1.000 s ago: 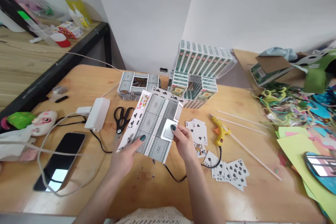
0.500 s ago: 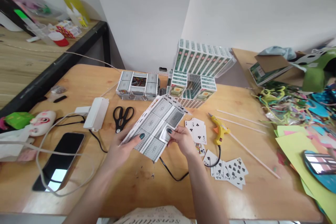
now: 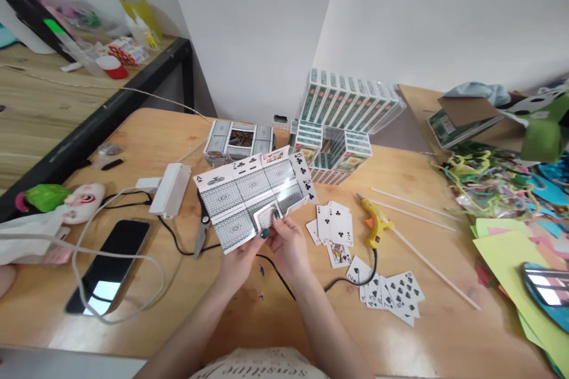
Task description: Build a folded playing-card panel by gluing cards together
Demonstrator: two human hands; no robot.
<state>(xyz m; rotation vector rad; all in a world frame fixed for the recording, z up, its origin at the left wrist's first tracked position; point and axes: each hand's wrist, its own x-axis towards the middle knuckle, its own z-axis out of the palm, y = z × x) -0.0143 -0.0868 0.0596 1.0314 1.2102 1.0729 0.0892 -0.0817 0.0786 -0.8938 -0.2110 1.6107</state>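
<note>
A flat panel of joined playing cards (image 3: 235, 228), mostly grey patterned backs with clubs showing along its far and right edges, is held up tilted above the table. My left hand (image 3: 242, 260) pinches its near edge, thumb on top. My right hand (image 3: 287, 243) is close beside it, thumb on a small white-bordered card piece (image 3: 265, 217) lying against the panel. The fingers beneath are hidden. Just behind the panel stand a card-covered box (image 3: 240, 137) and a structure of stacked green card boxes (image 3: 349, 103). The panel partly covers the black scissors (image 3: 202, 231).
Right of my hands lie loose playing cards (image 3: 340, 225), a fan of spades (image 3: 391, 295), a yellow glue gun (image 3: 376, 222) with its cord, and white glue sticks (image 3: 435, 266). A phone (image 3: 109, 266) and a white power strip (image 3: 171, 189) lie left. Coloured paper (image 3: 507, 260) is at far right.
The card panel has turned and shifted left, showing clubs along its far edge. My left hand has moved from its left side to the near edge, closer to my right hand. The scissors are now partly covered.
</note>
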